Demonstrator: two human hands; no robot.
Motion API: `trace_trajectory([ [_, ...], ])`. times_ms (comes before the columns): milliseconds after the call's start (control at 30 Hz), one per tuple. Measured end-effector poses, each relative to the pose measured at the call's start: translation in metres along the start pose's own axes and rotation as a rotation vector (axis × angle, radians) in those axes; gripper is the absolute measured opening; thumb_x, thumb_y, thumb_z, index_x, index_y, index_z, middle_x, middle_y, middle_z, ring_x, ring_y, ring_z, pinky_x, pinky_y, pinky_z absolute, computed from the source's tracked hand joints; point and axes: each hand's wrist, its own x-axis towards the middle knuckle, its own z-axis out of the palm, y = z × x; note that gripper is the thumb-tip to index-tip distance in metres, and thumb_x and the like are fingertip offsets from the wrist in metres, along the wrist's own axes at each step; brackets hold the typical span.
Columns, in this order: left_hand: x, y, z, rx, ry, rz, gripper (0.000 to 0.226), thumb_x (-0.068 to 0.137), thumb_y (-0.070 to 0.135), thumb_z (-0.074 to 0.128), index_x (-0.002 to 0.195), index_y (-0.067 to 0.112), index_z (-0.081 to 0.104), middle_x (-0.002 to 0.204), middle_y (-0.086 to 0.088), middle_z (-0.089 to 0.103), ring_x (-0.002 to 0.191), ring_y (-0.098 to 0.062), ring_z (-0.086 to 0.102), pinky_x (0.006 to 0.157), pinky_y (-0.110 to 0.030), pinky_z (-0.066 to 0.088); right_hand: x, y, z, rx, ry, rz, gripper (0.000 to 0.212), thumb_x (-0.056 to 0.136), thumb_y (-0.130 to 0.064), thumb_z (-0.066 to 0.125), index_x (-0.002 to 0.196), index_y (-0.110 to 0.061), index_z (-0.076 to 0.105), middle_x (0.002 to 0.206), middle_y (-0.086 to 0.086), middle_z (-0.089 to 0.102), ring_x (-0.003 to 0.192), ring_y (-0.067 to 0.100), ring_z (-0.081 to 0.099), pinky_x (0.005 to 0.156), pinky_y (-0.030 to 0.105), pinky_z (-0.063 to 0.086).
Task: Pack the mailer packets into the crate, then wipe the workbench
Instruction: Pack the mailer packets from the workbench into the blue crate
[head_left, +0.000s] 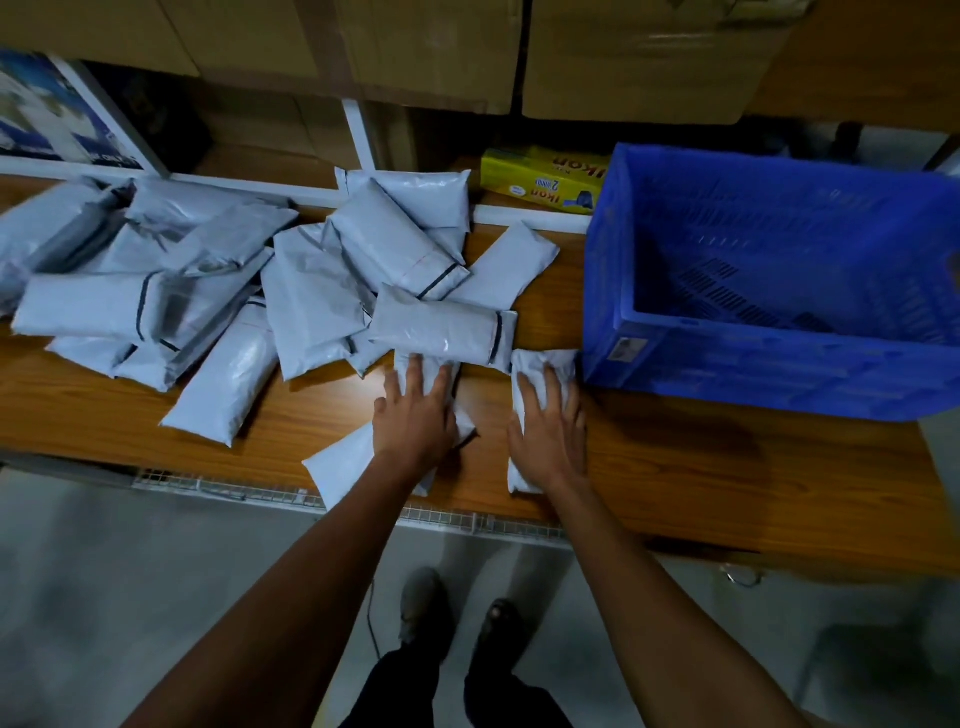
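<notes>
Several grey mailer packets (311, 306) lie heaped across the wooden workbench (701, 467), from the far left to the middle. My left hand (418, 410) rests flat, fingers straight, on a packet (345, 462) near the front edge. My right hand (550, 426) lies flat on another packet (540, 364) just left of the blue plastic crate (779, 291). The crate stands at the right of the bench, and its slotted floor shows with no packets visible inside.
A yellow box (540, 179) lies behind the packets beside the crate. Cardboard cartons (431, 52) stack on the shelf behind the bench. A wire rack edge (234, 488) runs under the bench front. My shoes (457, 608) stand on the grey floor below.
</notes>
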Motion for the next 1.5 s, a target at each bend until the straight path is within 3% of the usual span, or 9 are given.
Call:
trace_trajectory([
  [133, -0.016, -0.001, -0.018, 0.009, -0.002, 0.010, 0.061, 0.105, 0.053, 0.044, 0.161, 0.034, 0.032, 0.172, -0.013, 0.024, 0.149, -0.049, 0.030, 0.109, -0.062, 0.043, -0.008, 0.007, -0.016, 0.067, -0.005, 0.000, 0.075, 0.087, -0.032, 0.070, 0.156, -0.029, 0.041, 0.167, 0.009, 0.026, 0.146, 0.040, 0.029, 0.110, 0.059, 0.044],
  [233, -0.030, 0.001, -0.033, -0.014, 0.010, 0.036, 0.057, 0.105, 0.052, 0.046, 0.157, 0.033, 0.036, 0.168, -0.014, 0.030, 0.141, -0.048, 0.039, 0.104, -0.060, 0.046, -0.018, 0.006, -0.031, 0.086, -0.017, 0.017, 0.075, 0.088, -0.034, 0.069, 0.157, -0.028, 0.041, 0.165, 0.009, 0.028, 0.145, 0.038, 0.031, 0.107, 0.056, 0.048],
  [500, -0.021, 0.003, -0.081, -0.179, 0.119, 0.052, 0.058, 0.106, 0.044, 0.045, 0.162, 0.032, 0.034, 0.168, -0.017, 0.033, 0.139, -0.051, 0.042, 0.105, -0.059, 0.050, -0.012, -0.028, -0.091, 0.169, 0.054, 0.026, 0.076, 0.090, -0.037, 0.066, 0.161, -0.026, 0.039, 0.167, 0.010, 0.032, 0.149, 0.036, 0.032, 0.117, 0.052, 0.040],
  [767, -0.035, 0.037, -0.112, -0.258, 0.199, 0.168, 0.058, 0.107, 0.045, 0.045, 0.162, 0.030, 0.036, 0.167, -0.016, 0.035, 0.138, -0.050, 0.046, 0.103, -0.056, 0.051, -0.012, -0.047, -0.166, 0.177, 0.212, -0.014, 0.075, 0.092, -0.034, 0.069, 0.161, -0.026, 0.039, 0.170, 0.004, 0.029, 0.153, 0.030, 0.027, 0.116, 0.051, 0.040],
  [967, -0.021, 0.112, -0.159, -0.341, 0.285, 0.293, 0.061, 0.107, 0.047, 0.045, 0.165, 0.031, 0.033, 0.171, -0.013, 0.029, 0.148, -0.043, 0.038, 0.110, -0.058, 0.046, -0.003, -0.001, -0.226, 0.125, 0.320, 0.048, 0.072, 0.093, -0.031, 0.069, 0.160, -0.023, 0.042, 0.170, 0.008, 0.032, 0.150, 0.035, 0.032, 0.113, 0.052, 0.043],
  [1167, 0.015, 0.198, -0.181, -0.347, 0.272, 0.386, 0.061, 0.107, 0.045, 0.045, 0.164, 0.030, 0.031, 0.172, -0.014, 0.026, 0.143, -0.050, 0.041, 0.102, -0.060, 0.048, 0.032, 0.065, -0.265, 0.097, 0.325, 0.128, 0.074, 0.093, -0.031, 0.068, 0.161, -0.022, 0.041, 0.169, 0.009, 0.031, 0.148, 0.037, 0.033, 0.113, 0.051, 0.043],
  [1367, 0.089, 0.279, -0.183, -0.320, 0.227, 0.381, 0.064, 0.105, 0.044, 0.044, 0.166, 0.038, 0.025, 0.173, -0.012, 0.023, 0.148, -0.051, 0.033, 0.108, -0.063, 0.045, 0.111, 0.135, -0.281, 0.055, 0.187, 0.137, 0.074, 0.097, -0.039, 0.063, 0.163, -0.022, 0.035, 0.171, 0.006, 0.027, 0.154, 0.034, 0.028, 0.121, 0.047, 0.035],
  [1500, 0.141, 0.321, -0.166, -0.263, 0.138, 0.290, 0.067, 0.106, 0.046, 0.045, 0.168, 0.036, 0.021, 0.176, -0.009, 0.017, 0.152, -0.048, 0.027, 0.114, -0.063, 0.041, 0.160, 0.172, -0.268, 0.069, 0.079, 0.125, 0.070, 0.097, -0.045, 0.065, 0.159, -0.027, 0.038, 0.163, 0.007, 0.035, 0.142, 0.040, 0.039, 0.109, 0.050, 0.045],
])
